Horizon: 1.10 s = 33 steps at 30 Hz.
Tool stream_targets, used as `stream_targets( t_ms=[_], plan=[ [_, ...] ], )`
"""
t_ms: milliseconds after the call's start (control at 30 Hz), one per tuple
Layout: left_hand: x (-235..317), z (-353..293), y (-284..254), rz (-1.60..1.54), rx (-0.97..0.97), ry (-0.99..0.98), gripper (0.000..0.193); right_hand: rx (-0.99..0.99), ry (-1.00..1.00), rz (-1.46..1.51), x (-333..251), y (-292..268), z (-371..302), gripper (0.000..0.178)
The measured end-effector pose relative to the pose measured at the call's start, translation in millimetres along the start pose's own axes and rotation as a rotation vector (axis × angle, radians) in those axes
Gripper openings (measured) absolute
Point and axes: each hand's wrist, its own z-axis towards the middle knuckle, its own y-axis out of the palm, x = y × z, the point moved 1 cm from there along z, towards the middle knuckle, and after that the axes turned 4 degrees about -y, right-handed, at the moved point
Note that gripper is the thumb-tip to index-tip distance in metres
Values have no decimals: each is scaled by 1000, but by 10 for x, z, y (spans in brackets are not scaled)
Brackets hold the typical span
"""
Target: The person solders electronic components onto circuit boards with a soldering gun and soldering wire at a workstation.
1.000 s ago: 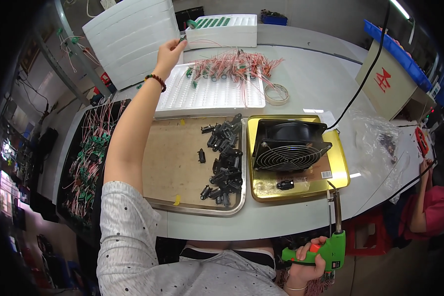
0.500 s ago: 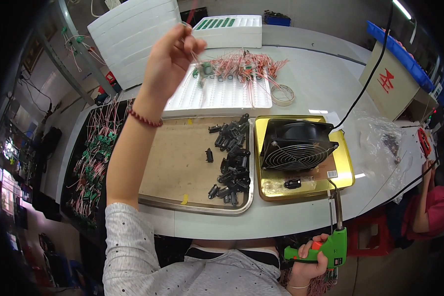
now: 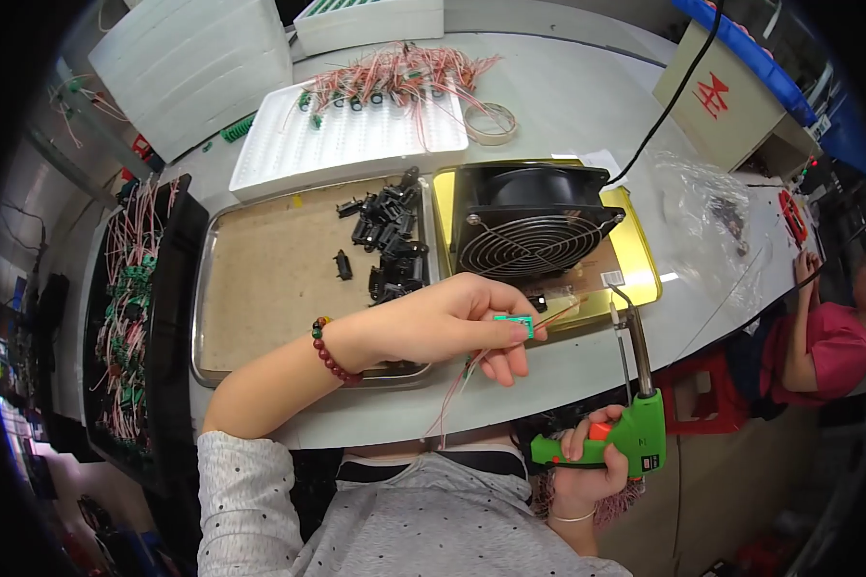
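A small green circuit board (image 3: 516,327) with thin red and white wires is pinched between the thumb and fingers of my left hand (image 3: 452,322), in front of the fan. My right hand (image 3: 592,466) is wrapped round the handle of a green soldering gun (image 3: 637,435), its metal barrel pointing up and its tip close to the front right edge of the yellow tray (image 3: 635,250). The black fan (image 3: 534,216) stands on that tray. Behind my left hand, a black plastic part (image 3: 539,302) lies partly hidden at the fan's foot.
Left of the fan, a metal-rimmed tray (image 3: 250,317) holds a pile of black plastic parts (image 3: 387,231). A white foam tray (image 3: 260,159) carries wired boards (image 3: 404,72); tape (image 3: 491,123) lies beside it. A black bin (image 3: 96,317) of wired boards stands far left. A co-worker (image 3: 823,327) sits right.
My left hand has come down from above the foam tray to in front of the fan, bringing the wired circuit board. The view has shifted; my right hand still grips the soldering gun.
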Motion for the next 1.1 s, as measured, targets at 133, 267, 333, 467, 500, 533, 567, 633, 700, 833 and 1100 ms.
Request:
stream_targets(
  t_ms=[133, 267, 333, 467, 500, 533, 567, 633, 700, 833, 1100],
  plan=[
    [-102, 29, -22, 39, 82, 29, 18, -27, -13, -25, -14, 16, 24, 43],
    [-180, 86, -34, 309, 275, 234, 12, -38, -18, -16, -8, 1, 30, 43],
    [-120, 84, -13, 249, 279, 172, 12, -36, -22, -19, -8, 9, 43, 42],
    [-102, 44, -13, 203, 320, 135, 12, -42, 1, -13, -25, 45, 51, 42],
    [-131, 66, -15, 202, 316, 136, 12, -43, 4, -12, -24, 48, 55, 42],
    [-171, 97, -17, 202, 323, 213, 12, -42, 2, -15, -22, 40, 63, 42],
    [-192, 109, -12, 200, 332, 289, 12, -42, 3, -18, -22, 26, 69, 42],
    [-172, 82, -19, 206, 319, 276, 12, -41, 5, -28, -13, 11, 77, 42],
    [-150, 65, -16, 205, 301, 266, 12, -62, 2, -21, -13, 10, 79, 43],
    [-126, 41, -11, 227, 343, 202, 10, -56, 12, -18, -11, 34, 61, 43],
    [-75, 6, 11, 236, 351, 206, 13, -30, 10, -46, -11, 55, 60, 44]
  ],
)
